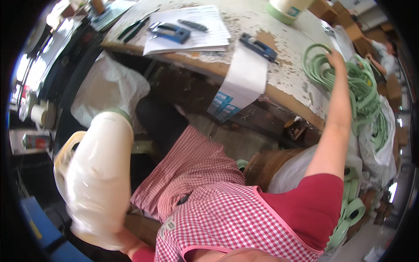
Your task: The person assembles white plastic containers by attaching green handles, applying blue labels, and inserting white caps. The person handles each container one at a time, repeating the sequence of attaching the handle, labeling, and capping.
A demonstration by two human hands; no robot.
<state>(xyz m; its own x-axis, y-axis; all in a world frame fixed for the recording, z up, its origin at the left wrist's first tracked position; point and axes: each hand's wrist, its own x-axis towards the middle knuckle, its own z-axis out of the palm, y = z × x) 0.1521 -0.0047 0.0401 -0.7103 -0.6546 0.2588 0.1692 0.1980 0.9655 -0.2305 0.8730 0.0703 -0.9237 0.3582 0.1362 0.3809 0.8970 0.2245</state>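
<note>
At the lower left, my left hand (126, 241) is at the bottom of a large cream thermos jug (102, 170), blurred by motion. The jug tilts with its pale green end pointing away from me, and its handle (61, 159) sticks out on the left. Most of that hand's fingers are hidden behind the jug. My right arm stretches to the far right of the table, where my right hand (336, 60) is closed on a light green plastic ring. This ring belongs to a tangled heap of green rings (366, 96) at the table's edge.
A label strip (244, 72) hangs over the front edge of the worn white table (297, 83). Papers (209, 41), a blue tool (169, 32) and pliers (135, 28) lie farther left. Another cream jug (286, 9) stands at the back. A person (386, 59) is at far right.
</note>
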